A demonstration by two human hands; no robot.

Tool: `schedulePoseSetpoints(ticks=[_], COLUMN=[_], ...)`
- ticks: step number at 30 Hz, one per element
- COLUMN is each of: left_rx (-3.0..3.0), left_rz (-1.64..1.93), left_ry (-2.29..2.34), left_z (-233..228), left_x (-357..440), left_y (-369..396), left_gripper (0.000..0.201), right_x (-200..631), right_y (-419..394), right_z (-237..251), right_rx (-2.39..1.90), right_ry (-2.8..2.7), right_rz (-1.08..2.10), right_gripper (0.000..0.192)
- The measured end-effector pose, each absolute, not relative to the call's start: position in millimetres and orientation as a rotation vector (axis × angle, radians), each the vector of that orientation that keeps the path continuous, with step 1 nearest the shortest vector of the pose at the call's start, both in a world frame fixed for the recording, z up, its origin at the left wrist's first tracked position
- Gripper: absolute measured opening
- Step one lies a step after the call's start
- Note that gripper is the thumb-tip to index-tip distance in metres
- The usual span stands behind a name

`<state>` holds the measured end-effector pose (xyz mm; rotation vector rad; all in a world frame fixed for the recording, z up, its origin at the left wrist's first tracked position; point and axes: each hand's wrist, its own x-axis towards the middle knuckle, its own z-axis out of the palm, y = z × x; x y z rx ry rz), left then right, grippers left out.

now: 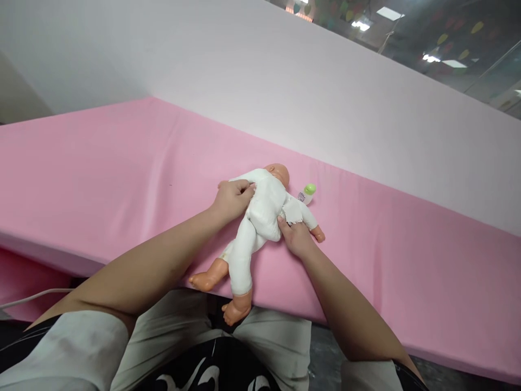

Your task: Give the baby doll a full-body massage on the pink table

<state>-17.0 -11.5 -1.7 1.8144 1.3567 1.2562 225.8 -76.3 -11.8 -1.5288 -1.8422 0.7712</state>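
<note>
A baby doll [266,203] with a white cloth body and plastic head, hands and feet lies on the pink surface, its face turned away. My left hand [234,200] is closed at the doll's left side, fingertips pinched against the cloth by its armpit. On the opposite side, my right hand [296,234] grips the doll's lower torso, thumb on top and the other fingers mostly hidden. Above that hand, a frayed white cloth flap [293,210] sticks out beside the torso. Just past the doll's arm lies a small bottle [307,193] with a green cap.
The pink padded surface [407,260] runs along a white wall [325,103], its front edge close to my legs. A window [439,43] with reflected lights is at the upper right. A white cable [36,295] hangs at the lower left.
</note>
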Motion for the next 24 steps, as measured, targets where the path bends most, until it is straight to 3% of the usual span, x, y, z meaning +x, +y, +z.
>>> schedulePoseSetpoints(ticks=[2, 3, 6, 10, 16, 20, 24], left_rx=[1.997, 2.122, 2.428, 2.526, 2.500, 2.467, 2.360], left_rz=[1.397, 1.413, 1.160, 0.786, 0.463, 0.418, 0.332], left_ry=[1.220, 1.119, 0.966, 1.191, 1.440, 1.407, 1.246], left_z=[3.3, 5.4, 7.8, 2.4, -7.8, -10.7, -11.6], left_x=[-19.3, -20.4, -22.4, -22.2, -18.4, -13.3, -10.8], left_y=[-18.3, -20.9, -22.9, -14.0, -7.0, -14.8, -19.8], left_gripper=[0.041, 0.052, 0.073, 0.062, 0.067, 0.077, 0.122], right_x=[226.2, 226.0, 225.6, 230.4, 233.7, 224.2, 219.3], right_y=[-75.0, -74.5, -72.3, -66.0, -66.7, -76.8, -79.7], right_z=[-12.1, -12.4, -13.8, -16.5, -13.1, -11.5, -15.3], right_rx=[-1.534, -1.519, -1.462, -1.505, -1.599, -1.522, -1.507], right_ry=[-1.832, -1.831, -1.834, -1.848, -1.859, -1.973, -2.043], right_rz=[0.778, 0.774, 0.738, 0.634, 0.479, 0.424, 0.443], right_gripper=[0.077, 0.076, 0.072, 0.060, 0.052, 0.070, 0.090])
